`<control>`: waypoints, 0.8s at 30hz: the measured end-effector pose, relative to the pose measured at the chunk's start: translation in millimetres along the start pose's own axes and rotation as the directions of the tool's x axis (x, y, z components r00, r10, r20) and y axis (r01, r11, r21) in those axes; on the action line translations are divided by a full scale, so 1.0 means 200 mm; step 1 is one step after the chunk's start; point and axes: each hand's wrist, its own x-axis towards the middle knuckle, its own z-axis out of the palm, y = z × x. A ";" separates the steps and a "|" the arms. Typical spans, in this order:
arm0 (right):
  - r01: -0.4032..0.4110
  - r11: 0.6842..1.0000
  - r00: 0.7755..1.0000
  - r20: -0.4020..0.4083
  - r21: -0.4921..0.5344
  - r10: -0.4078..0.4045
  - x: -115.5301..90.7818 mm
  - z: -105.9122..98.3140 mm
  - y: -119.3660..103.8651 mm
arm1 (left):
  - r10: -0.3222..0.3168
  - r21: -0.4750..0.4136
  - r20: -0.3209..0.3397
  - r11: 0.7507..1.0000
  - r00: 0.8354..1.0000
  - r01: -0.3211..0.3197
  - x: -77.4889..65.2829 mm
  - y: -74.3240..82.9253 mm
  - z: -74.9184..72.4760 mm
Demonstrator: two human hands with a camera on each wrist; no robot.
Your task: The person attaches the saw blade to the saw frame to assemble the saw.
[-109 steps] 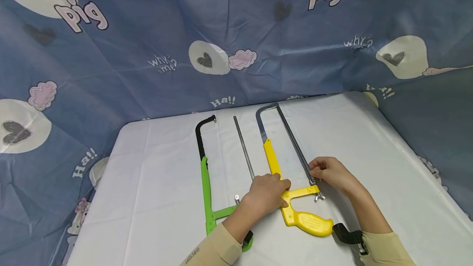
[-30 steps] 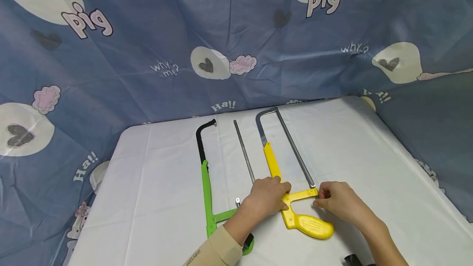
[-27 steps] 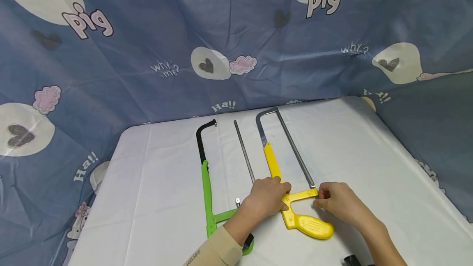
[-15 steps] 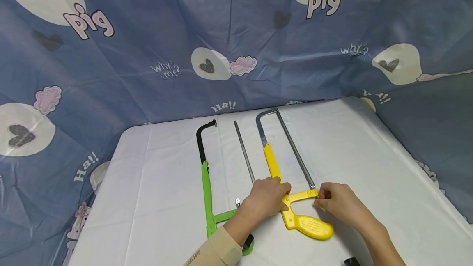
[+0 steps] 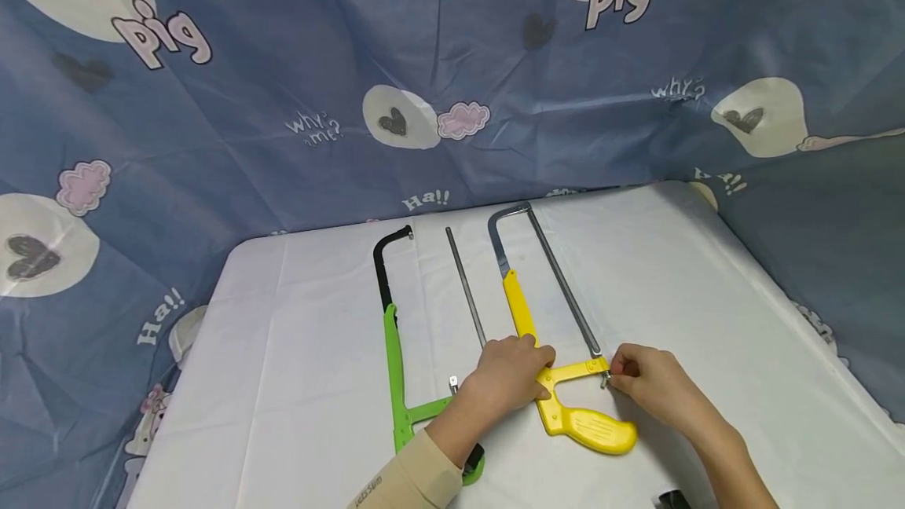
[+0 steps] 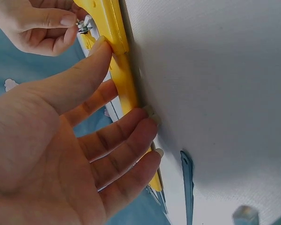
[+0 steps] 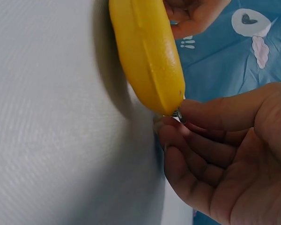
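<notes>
A yellow hacksaw (image 5: 597, 432) lies on the white-covered table, its grey blade (image 5: 566, 289) running along the right side between the frame's two ends. My left hand (image 5: 511, 371) grips the frame just above the handle, thumb on one side and fingertips on the other. At the near end of the blade, my right hand (image 5: 654, 379) pinches the small metal wing nut (image 5: 605, 380) between thumb and forefinger. The left wrist view shows that wing nut (image 6: 84, 24) right at the thumb tip. From the right wrist, the yellow handle (image 7: 147, 56) hides most of it.
To the left lies a green hacksaw (image 5: 394, 360) with a black front arm and no blade across it; my left forearm covers part of its handle. Between the saws is a loose blade (image 5: 465, 281). A blue printed cloth (image 5: 318, 85) hangs behind the table.
Since the earliest frame my right hand has moved from the blade's near end down to the wing nut. Over the last half second its fingers have shifted, uncovering more of the nut. My left hand stays put.
</notes>
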 end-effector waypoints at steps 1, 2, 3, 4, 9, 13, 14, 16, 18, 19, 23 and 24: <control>-0.001 1.000 1.000 -0.001 -0.001 0.001 0.00 0.00 0.00 | 0.000 -0.002 0.000 1.000 1.000 0.000 0.00 0.00 0.00; -0.004 1.000 1.000 -0.002 -0.002 0.004 0.00 0.00 0.00 | -0.001 -0.004 -0.001 1.000 1.000 0.001 0.00 0.00 0.00; -0.008 1.000 1.000 -0.007 -0.007 0.008 0.00 0.00 0.01 | 0.000 -0.006 -0.002 1.000 1.000 0.000 0.00 0.00 0.00; -0.013 1.000 1.000 -0.011 -0.010 0.013 0.00 0.01 0.01 | 0.001 -0.008 -0.003 1.000 1.000 -0.001 0.00 0.00 0.00; -0.046 0.999 0.999 -0.019 -0.019 0.045 0.00 0.01 0.01 | 0.002 -0.015 -0.002 1.000 1.000 -0.002 0.00 -0.01 0.00; -0.053 0.998 0.999 0.002 -0.019 0.053 0.00 0.01 0.01 | 0.001 -0.011 -0.003 1.000 1.000 -0.001 0.00 -0.01 0.00; -0.052 0.998 0.999 0.009 -0.019 0.052 0.00 0.01 0.01 | 0.001 -0.010 -0.004 1.000 1.000 -0.001 0.00 -0.01 0.00; -0.048 0.999 0.999 0.024 -0.020 0.049 0.00 0.01 0.01 | 0.004 -0.006 -0.007 1.000 1.000 -0.004 0.00 -0.01 -0.01; -0.051 0.999 0.998 0.038 -0.017 0.051 -0.01 0.02 0.01 | 0.006 -0.001 -0.011 1.000 1.000 -0.006 0.00 -0.01 -0.01; -0.054 0.998 0.998 0.045 -0.013 0.054 -0.01 0.02 0.01 | 0.006 0.000 -0.012 1.000 1.000 -0.006 0.00 -0.01 -0.01; -0.078 0.997 0.995 0.058 0.002 0.078 -0.02 0.01 0.00 | 0.004 0.000 -0.009 1.000 1.000 -0.004 0.00 0.00 -0.01; -0.084 0.996 0.995 0.056 0.008 0.083 -0.02 0.01 0.00 | 0.004 -0.001 -0.007 1.000 1.000 -0.004 0.00 0.00 -0.01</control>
